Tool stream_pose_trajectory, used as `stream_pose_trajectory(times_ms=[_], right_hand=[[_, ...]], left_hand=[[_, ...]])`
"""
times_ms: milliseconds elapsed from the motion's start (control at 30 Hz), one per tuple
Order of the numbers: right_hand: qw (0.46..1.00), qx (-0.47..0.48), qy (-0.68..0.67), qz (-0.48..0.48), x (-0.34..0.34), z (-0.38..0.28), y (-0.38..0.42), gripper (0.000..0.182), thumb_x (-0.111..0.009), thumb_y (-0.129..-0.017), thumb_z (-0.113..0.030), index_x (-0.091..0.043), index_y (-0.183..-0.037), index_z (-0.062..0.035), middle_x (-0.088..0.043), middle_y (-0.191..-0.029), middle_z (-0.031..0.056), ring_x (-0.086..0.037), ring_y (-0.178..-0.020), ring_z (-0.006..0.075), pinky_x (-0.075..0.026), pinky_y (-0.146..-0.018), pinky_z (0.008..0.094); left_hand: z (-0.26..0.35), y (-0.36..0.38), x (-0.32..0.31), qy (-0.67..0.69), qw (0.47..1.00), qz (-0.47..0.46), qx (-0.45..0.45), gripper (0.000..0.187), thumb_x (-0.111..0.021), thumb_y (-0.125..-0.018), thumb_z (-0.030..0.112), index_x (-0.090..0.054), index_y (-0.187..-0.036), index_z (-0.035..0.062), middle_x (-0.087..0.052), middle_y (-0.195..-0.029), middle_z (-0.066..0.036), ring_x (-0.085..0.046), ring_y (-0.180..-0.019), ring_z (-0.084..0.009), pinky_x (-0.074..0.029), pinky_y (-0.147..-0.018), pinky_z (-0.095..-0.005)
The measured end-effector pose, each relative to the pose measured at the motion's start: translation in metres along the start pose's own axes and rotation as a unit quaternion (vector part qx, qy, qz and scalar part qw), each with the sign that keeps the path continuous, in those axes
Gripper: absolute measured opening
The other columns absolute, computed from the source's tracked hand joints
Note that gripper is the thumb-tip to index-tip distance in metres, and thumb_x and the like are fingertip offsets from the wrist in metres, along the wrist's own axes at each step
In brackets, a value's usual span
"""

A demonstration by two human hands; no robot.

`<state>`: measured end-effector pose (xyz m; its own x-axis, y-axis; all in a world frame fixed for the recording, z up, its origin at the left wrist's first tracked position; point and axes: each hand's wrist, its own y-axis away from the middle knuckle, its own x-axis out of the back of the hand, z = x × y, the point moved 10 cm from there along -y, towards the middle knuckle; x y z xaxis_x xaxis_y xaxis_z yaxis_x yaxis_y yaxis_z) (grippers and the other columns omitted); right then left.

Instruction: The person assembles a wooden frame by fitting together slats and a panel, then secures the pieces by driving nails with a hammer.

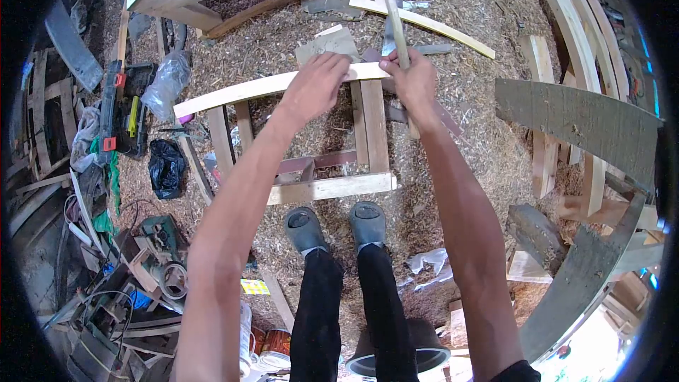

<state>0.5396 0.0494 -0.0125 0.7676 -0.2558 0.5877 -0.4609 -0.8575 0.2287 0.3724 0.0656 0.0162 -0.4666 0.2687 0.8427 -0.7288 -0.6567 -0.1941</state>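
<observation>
A pale, curved wooden slat point(247, 89) lies across the top of a small wooden frame point(375, 127). My left hand point(320, 85) is closed over the slat near its middle, fingers wrapped on the far edge. My right hand point(412, 79) grips a hammer point(395, 25) by its wooden handle, head pointing away from me. That hand is at the slat's right end, with the thumb close to the wood. Nearer to me, the frame's lower crosspiece point(332, 187) lies just ahead of my shoes.
Wood shavings cover the floor point(467, 184). Another curved slat point(438, 27) lies beyond the hammer. At left are an open tool case point(120, 102), a black bag point(167, 168) and a green power tool point(160, 237). Curved boards point(576, 117) stand at right; a dark bucket point(417, 350) sits behind my feet.
</observation>
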Motion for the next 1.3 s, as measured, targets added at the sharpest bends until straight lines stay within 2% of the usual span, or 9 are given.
stream_pose_trajectory(times_ms=[100, 233, 300, 433, 733, 900, 1000, 1167, 1300], right_hand=[[1.000, 0.004, 0.015, -0.005, 0.000, -0.007, -0.001, 0.016, -0.076, -0.070, -0.009, -0.067, -0.082, -0.0038, -0.065, -0.068, 0.0131, -0.063, -0.064, 0.0229, -0.048, -0.064, 0.0364], [1.000, -0.008, 0.020, -0.020, 0.001, -0.008, -0.006, 0.017, -0.075, -0.071, -0.009, -0.066, -0.084, -0.0033, -0.066, -0.070, 0.0142, -0.064, -0.065, 0.0235, -0.048, -0.065, 0.0367], [0.999, -0.012, 0.014, -0.028, -0.001, -0.007, -0.006, 0.018, -0.075, -0.071, -0.009, -0.065, -0.084, -0.0027, -0.066, -0.071, 0.0144, -0.064, -0.066, 0.0237, -0.049, -0.066, 0.0365], [0.999, 0.024, -0.010, -0.032, -0.002, -0.006, -0.007, 0.019, -0.075, -0.071, -0.008, -0.064, -0.086, -0.0008, -0.067, -0.075, 0.0151, -0.066, -0.071, 0.0247, -0.050, -0.068, 0.0363], [0.999, -0.011, 0.034, -0.016, 0.004, -0.002, 0.001, 0.020, -0.075, -0.070, -0.008, -0.064, -0.084, 0.0017, -0.066, -0.073, 0.0180, -0.066, -0.069, 0.0277, -0.049, -0.066, 0.0379], [0.999, -0.033, 0.033, 0.003, 0.009, 0.001, 0.006, 0.022, -0.076, -0.070, -0.010, -0.065, -0.084, 0.0020, -0.066, -0.071, 0.0176, -0.066, -0.067, 0.0274, -0.049, -0.065, 0.0382], [0.999, -0.002, 0.032, 0.004, 0.008, 0.001, 0.005, 0.022, -0.077, -0.070, -0.011, -0.065, -0.082, 0.0021, -0.066, -0.071, 0.0173, -0.065, -0.068, 0.0272, -0.049, -0.066, 0.0375], [0.998, -0.043, 0.036, -0.021, 0.005, 0.008, 0.004, 0.022, -0.077, -0.069, -0.011, -0.066, -0.083, 0.0012, -0.066, -0.073, 0.0174, -0.066, -0.070, 0.0276, -0.050, -0.067, 0.0367], [0.998, -0.030, 0.052, -0.030, 0.004, 0.007, 0.001, 0.022, -0.077, -0.069, -0.010, -0.065, -0.084, 0.0008, -0.066, -0.072, 0.0169, -0.065, -0.068, 0.0274, -0.049, -0.066, 0.0369]], left_hand=[[0.003, -0.013, -0.009, 0.039, 0.999, 0.006, 0.011, 0.019, -0.056, -0.077, -0.002, -0.049, -0.095, 0.0015, -0.054, -0.097, -0.014, -0.052, -0.097, -0.0329, -0.043, -0.084, -0.0410], [0.001, -0.011, -0.008, 0.072, 0.997, 0.039, 0.002, 0.023, -0.057, -0.078, -0.004, -0.050, -0.099, -0.0005, -0.054, -0.101, -0.016, -0.051, -0.098, -0.0363, -0.043, -0.085, -0.0439], [-0.006, -0.010, -0.008, 0.084, 0.995, 0.036, 0.036, 0.023, -0.056, -0.077, -0.007, -0.049, -0.098, -0.0005, -0.054, -0.102, -0.016, -0.050, -0.099, -0.0368, -0.042, -0.086, -0.0441], [0.000, -0.007, -0.009, 0.083, 0.995, 0.043, 0.025, 0.024, -0.056, -0.077, -0.008, -0.049, -0.099, -0.0008, -0.054, -0.104, -0.015, -0.049, -0.099, -0.0364, -0.042, -0.086, -0.0442], [0.006, -0.006, -0.015, 0.050, 0.998, 0.023, 0.018, 0.026, -0.057, -0.076, -0.007, -0.049, -0.100, 0.0003, -0.053, -0.107, -0.014, -0.048, -0.102, -0.0349, -0.042, -0.088, -0.0437], [0.014, -0.003, -0.020, -0.044, 0.998, -0.032, -0.044, 0.038, -0.062, -0.066, -0.005, -0.049, -0.101, 0.0012, -0.050, -0.117, -0.014, -0.046, -0.110, -0.0327, -0.040, -0.095, -0.0434], [0.015, -0.001, -0.027, -0.078, 0.994, -0.049, -0.056, 0.044, -0.062, -0.063, -0.004, -0.049, -0.105, 0.0012, -0.050, -0.117, -0.014, -0.045, -0.112, -0.0322, -0.040, -0.096, -0.0428], [0.017, -0.002, -0.031, -0.091, 0.994, -0.020, -0.049, 0.045, -0.060, -0.064, -0.005, -0.048, -0.107, -0.0005, -0.050, -0.116, -0.015, -0.047, -0.110, -0.0319, -0.040, -0.097, -0.0429], [0.020, -0.001, -0.029, -0.094, 0.995, -0.004, -0.041, 0.042, -0.057, -0.066, -0.006, -0.049, -0.107, -0.0008, -0.050, -0.116, -0.015, -0.048, -0.107, -0.0320, -0.040, -0.096, -0.0426]])
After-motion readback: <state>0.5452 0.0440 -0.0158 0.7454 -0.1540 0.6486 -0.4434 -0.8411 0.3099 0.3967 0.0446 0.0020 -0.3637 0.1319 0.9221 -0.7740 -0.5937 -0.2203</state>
